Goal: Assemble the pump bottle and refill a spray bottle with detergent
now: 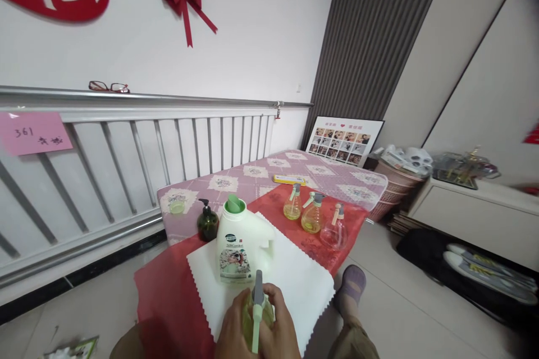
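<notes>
My left hand (234, 326) and my right hand (283, 322) are both wrapped round a small see-through spray bottle (257, 308) with a grey and pale green spray head, held upright close to my body. Its lower part is hidden by my fingers. Just beyond stands a large pale green detergent jug (242, 241) with a green piece (234, 203) in its mouth, on a white scallop-edged sheet (301, 280). Left of the jug is a dark green pump bottle (207, 221). To the right, on a red cloth (269, 202), stand more spray bottles: two yellowish (292, 207) and one pinkish (334, 233).
A pale green cap-like piece (177, 207) and a yellow flat case (289, 179) lie on the patterned tablecloth (223, 182). A white radiator (177, 146) runs along the wall. A photo board (344, 139), a pink basket (391, 185) and a low cabinet (480, 219) stand right.
</notes>
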Motion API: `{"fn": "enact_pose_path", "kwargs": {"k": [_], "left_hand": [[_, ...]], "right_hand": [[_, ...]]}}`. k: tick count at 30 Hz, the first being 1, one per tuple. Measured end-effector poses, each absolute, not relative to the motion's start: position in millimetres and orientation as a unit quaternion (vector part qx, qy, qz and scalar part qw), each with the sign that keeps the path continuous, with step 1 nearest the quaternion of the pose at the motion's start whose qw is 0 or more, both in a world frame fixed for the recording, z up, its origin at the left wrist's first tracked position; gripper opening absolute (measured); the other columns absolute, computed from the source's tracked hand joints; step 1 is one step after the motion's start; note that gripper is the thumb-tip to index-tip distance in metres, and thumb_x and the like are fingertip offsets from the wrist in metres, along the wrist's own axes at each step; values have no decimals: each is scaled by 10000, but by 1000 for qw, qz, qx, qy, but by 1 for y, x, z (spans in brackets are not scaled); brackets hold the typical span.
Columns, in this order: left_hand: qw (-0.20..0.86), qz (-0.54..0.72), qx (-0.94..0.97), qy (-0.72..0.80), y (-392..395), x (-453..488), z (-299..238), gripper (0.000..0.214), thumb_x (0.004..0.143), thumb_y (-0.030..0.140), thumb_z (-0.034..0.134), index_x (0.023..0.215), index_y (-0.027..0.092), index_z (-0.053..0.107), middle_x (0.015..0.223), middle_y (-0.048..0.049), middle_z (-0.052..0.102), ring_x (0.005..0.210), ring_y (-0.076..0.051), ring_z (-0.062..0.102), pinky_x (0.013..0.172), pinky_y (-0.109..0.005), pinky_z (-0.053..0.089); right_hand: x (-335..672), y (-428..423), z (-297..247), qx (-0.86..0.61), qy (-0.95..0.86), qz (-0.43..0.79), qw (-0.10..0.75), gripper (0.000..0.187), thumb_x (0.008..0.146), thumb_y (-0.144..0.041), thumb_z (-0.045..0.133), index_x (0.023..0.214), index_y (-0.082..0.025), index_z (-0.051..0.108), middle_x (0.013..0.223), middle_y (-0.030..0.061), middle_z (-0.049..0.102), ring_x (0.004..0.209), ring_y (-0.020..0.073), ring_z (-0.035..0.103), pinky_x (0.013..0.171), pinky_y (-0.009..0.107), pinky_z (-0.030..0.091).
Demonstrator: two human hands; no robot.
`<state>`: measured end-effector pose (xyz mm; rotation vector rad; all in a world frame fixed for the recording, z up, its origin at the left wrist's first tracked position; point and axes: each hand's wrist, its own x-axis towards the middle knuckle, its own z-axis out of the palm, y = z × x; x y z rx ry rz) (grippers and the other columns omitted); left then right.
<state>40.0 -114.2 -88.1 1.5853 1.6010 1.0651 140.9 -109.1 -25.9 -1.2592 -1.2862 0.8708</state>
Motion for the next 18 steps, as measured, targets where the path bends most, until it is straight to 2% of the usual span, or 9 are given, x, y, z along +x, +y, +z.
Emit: {"fn": "enact_pose_path", "kwargs": {"k": [4,7,10,13,16,18], "left_hand": [[345,402,602,598,-112,37,-85,812,713,335,697,1481,198,473,1446,-160,627,1357,-347,582,1184,-462,455],[356,393,588,612,-111,37,-86,774,743,342,667,1476,197,466,1421,-164,647,1339,-342,600,1149,-451,485],[358,390,579,620,-111,39,-89,718,784,363,607,1462,176,463,1426,-168,649,1347,-319,597,1148,-421,487],[345,393,587,618,-112,41,-91,753,765,342,584,1466,114,430,1492,-199,592,1387,-316,563,1195,-432,442],[332,392,583,629,-114,43,-90,697,821,369,528,1466,127,424,1486,-204,594,1380,-312,570,1178,-451,456],[327,397,584,629,-115,42,-89,648,861,400,501,1457,155,442,1453,-192,624,1366,-304,584,1156,-440,477]], "right_hand": [[135,-104,-23,-553,-474,416,544,198,714,-271,703,821,-265,537,680,-66,633,639,175,608,621,272,491],[136,-103,-19,-521,-474,441,555,215,742,-350,752,790,-257,564,681,-53,623,634,173,586,605,272,484],[141,-106,-14,-462,-525,429,572,245,835,-480,702,883,-252,627,765,-14,656,689,189,607,656,290,513],[146,-110,-13,-443,-581,390,560,294,913,-526,599,1014,-256,657,854,13,670,804,212,645,761,309,535],[144,-113,-20,-460,-568,391,559,319,902,-536,613,1058,-261,660,947,32,705,903,229,671,853,323,541],[139,-114,-28,-471,-526,420,570,369,867,-560,650,1082,-261,633,971,38,723,907,239,686,826,329,555]]}}
